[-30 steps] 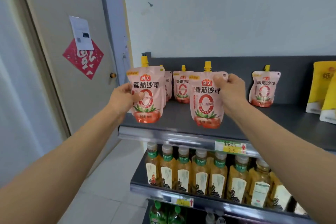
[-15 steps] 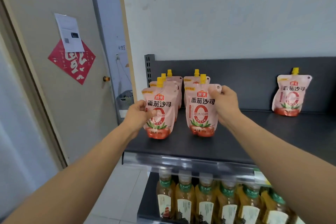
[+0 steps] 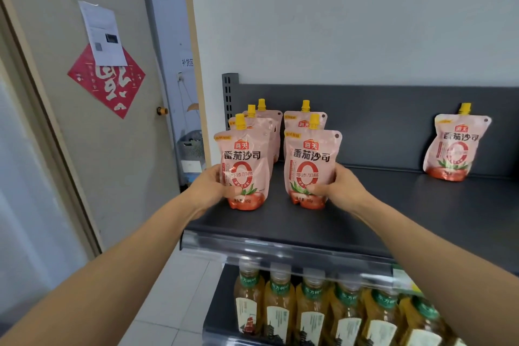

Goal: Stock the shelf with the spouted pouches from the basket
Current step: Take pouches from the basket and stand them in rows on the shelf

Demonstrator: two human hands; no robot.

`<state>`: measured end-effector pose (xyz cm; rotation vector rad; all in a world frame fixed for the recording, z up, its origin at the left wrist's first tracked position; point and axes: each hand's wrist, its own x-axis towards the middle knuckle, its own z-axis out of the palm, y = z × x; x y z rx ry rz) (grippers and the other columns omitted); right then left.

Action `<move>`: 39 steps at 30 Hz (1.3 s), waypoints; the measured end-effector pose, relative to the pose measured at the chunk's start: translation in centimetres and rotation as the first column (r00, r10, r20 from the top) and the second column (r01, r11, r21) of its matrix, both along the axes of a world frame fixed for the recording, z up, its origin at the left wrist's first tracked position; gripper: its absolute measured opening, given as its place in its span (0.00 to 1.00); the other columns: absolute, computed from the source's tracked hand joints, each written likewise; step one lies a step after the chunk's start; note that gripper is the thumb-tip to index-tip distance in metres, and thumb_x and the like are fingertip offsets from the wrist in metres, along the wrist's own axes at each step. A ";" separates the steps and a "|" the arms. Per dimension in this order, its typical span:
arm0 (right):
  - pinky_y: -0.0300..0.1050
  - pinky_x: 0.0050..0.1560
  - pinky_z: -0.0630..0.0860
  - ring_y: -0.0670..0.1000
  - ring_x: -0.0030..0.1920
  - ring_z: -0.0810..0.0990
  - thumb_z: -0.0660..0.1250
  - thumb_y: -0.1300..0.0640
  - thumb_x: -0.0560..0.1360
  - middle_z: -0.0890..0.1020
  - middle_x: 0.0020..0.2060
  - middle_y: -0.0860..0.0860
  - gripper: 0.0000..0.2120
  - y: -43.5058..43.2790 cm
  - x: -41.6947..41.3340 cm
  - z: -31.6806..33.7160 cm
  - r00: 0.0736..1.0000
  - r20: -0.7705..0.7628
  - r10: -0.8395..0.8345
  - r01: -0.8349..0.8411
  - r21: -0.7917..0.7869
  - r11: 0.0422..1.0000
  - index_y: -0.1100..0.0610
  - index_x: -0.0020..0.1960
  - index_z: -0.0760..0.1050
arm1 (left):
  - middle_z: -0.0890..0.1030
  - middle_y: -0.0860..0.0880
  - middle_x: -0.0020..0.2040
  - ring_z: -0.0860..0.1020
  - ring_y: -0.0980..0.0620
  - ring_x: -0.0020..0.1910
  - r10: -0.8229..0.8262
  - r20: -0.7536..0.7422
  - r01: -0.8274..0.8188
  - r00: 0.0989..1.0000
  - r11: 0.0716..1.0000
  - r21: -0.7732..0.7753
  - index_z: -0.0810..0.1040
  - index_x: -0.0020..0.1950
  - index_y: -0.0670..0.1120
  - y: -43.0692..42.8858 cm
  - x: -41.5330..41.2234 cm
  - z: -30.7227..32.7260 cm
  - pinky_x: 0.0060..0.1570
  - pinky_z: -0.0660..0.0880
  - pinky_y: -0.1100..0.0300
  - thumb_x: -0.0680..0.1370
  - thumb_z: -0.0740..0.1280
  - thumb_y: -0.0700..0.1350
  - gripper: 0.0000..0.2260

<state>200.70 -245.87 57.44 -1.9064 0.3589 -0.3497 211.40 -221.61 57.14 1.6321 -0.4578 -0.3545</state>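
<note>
Left hand clamped on pink yellow-capped spouted pouch; right hand clamped on matching pouch. Both pouches upright on dark grey metal shelf, fronting two pouch rows.

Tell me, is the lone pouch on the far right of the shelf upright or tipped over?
Upright, roughly: the lone pouch stands on its base on the shelf, yellow spout up, tilted slightly against the back panel.
</note>
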 end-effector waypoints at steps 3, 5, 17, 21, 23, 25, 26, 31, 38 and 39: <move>0.35 0.39 0.73 0.47 0.48 0.76 0.72 0.67 0.68 0.80 0.57 0.51 0.22 -0.4 0.7 0.2 1.000 0.004 -0.021 0.021 -0.022 1.000 0.56 0.59 0.72 | 0.82 0.49 0.49 0.80 0.52 0.48 0.014 -0.005 -0.014 1.000 1.000 0.003 0.75 0.57 0.43 -0.2 0.3 0.1 0.42 0.77 0.62 0.69 0.69 0.27 0.20; 0.38 0.42 0.75 0.48 0.49 0.77 0.72 0.68 0.68 0.80 0.57 0.52 0.22 -0.7 1.4 0.2 0.999 0.013 -0.036 0.036 0.005 0.999 0.56 0.59 0.72 | 0.82 0.50 0.48 0.80 0.53 0.47 0.018 -0.004 -0.018 1.000 1.000 0.005 0.76 0.55 0.44 -0.3 0.5 0.1 0.42 0.77 0.62 0.69 0.69 0.27 0.20; 0.52 0.56 0.77 0.56 0.58 0.78 0.72 0.68 0.68 0.79 0.59 0.55 0.22 -1.5 5.9 0.2 0.990 0.013 -0.139 0.139 -0.009 0.990 0.58 0.59 0.70 | 0.83 0.52 0.48 0.81 0.55 0.48 -0.011 -0.008 0.011 1.000 1.000 0.001 0.76 0.54 0.48 -0.4 2.1 -0.5 0.39 0.79 0.64 0.69 0.70 0.29 0.20; 0.52 0.55 0.77 0.57 0.60 0.77 0.71 0.66 0.70 0.78 0.60 0.55 0.21 -1.0 6.3 0.1 0.985 0.022 -0.172 0.172 -0.011 0.985 0.58 0.60 0.69 | 0.83 0.54 0.46 0.81 0.57 0.46 -0.003 -0.006 0.003 1.000 1.000 0.001 0.76 0.50 0.51 -0.5 2.2 -0.5 0.34 0.79 0.67 0.69 0.69 0.28 0.20; 0.52 0.55 0.76 0.57 0.60 0.77 0.71 0.64 0.70 0.77 0.61 0.55 0.22 -0.7 6.3 -0.1 0.980 0.023 -0.195 0.196 -0.012 0.981 0.59 0.62 0.68 | 0.83 0.54 0.46 0.80 0.57 0.46 -0.001 -0.005 0.001 1.000 1.000 0.017 0.76 0.52 0.50 -0.5 2.1 -0.5 0.35 0.79 0.67 0.69 0.69 0.27 0.20; 0.51 0.55 0.76 0.57 0.61 0.76 0.71 0.62 0.71 0.76 0.62 0.56 0.25 -0.4 6.1 -0.2 0.975 0.021 -0.222 0.223 -0.019 0.975 0.60 0.64 0.65 | 0.82 0.53 0.47 0.80 0.57 0.46 -0.001 -0.001 0.001 1.000 1.000 0.017 0.75 0.55 0.47 -0.4 2.1 -0.4 0.35 0.79 0.68 0.69 0.69 0.27 0.20; 0.50 0.56 0.75 0.57 0.61 0.76 0.71 0.62 0.71 0.75 0.63 0.56 0.26 -0.3 5.8 -0.3 0.970 0.022 -0.243 0.243 -0.036 0.969 0.60 0.66 0.64 | 0.82 0.53 0.47 0.80 0.57 0.45 -0.001 0.001 0.001 1.000 1.000 0.015 0.75 0.56 0.46 -0.4 2.0 -0.3 0.34 0.78 0.68 0.69 0.69 0.27 0.21; 0.45 0.56 0.70 0.56 0.64 0.73 0.70 0.58 0.73 0.72 0.66 0.57 0.29 0.7 3.2 0.1 0.942 0.104 -0.320 0.334 -0.183 0.925 0.61 0.69 0.62 | 0.81 0.51 0.49 0.80 0.54 0.47 0.006 0.004 -0.006 1.000 1.000 0.018 0.73 0.62 0.41 -0.2 1.8 -0.1 0.38 0.79 0.66 0.68 0.70 0.27 0.24; 0.37 0.55 0.67 0.43 0.54 0.72 0.69 0.55 0.73 0.76 0.56 0.46 0.17 2.1 -3.6 0.0 0.946 0.260 -0.193 0.269 -0.301 0.915 0.56 0.61 0.72 | 0.77 0.48 0.53 0.78 0.53 0.48 0.203 0.071 -0.206 0.977 0.978 0.044 0.69 0.62 0.42 0.5 1.1 0.0 0.39 0.75 0.64 0.66 0.75 0.34 0.27; 0.36 0.55 0.67 0.43 0.53 0.73 0.68 0.55 0.74 0.76 0.54 0.45 0.16 2.2 -4.8 -0.1 0.948 0.266 -0.177 0.260 -0.319 0.911 0.55 0.60 0.73 | 0.76 0.47 0.54 0.77 0.52 0.50 0.267 0.104 -0.273 0.958 0.961 0.046 0.68 0.63 0.42 0.5 0.6 0.1 0.42 0.73 0.63 0.67 0.75 0.37 0.28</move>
